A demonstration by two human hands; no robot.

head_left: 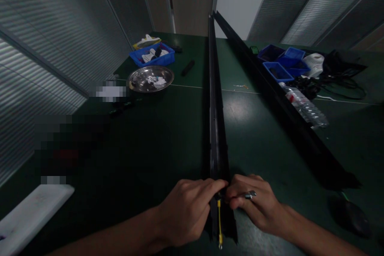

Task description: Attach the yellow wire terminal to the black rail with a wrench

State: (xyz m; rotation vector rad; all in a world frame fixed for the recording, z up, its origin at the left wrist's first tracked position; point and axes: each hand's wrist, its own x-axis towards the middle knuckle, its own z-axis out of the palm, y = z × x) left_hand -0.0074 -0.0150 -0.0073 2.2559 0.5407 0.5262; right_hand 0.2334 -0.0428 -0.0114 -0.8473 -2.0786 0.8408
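Observation:
A long black metal channel (213, 128) runs away from me across the green table. My left hand (189, 210) is closed over the channel's near end, its index finger reaching across toward the right side. Pressed up close beside it, my right hand (258, 204) pinches a small metal tool (250, 195) whose silver end sticks out past the fingers; the tool's other end is hidden. A short yellow wire (220, 224) lies in the channel just below the fingertips, with a ring terminal (221, 245) at its near end.
A second black channel (279, 104) lies to the right. Beyond it are blue bins (279, 72), a plastic bottle (306, 106) and cables. A computer mouse (355, 218) sits at near right. On the left stand a metal bowl (151, 90), a blue basket (162, 61) and a white box (33, 212).

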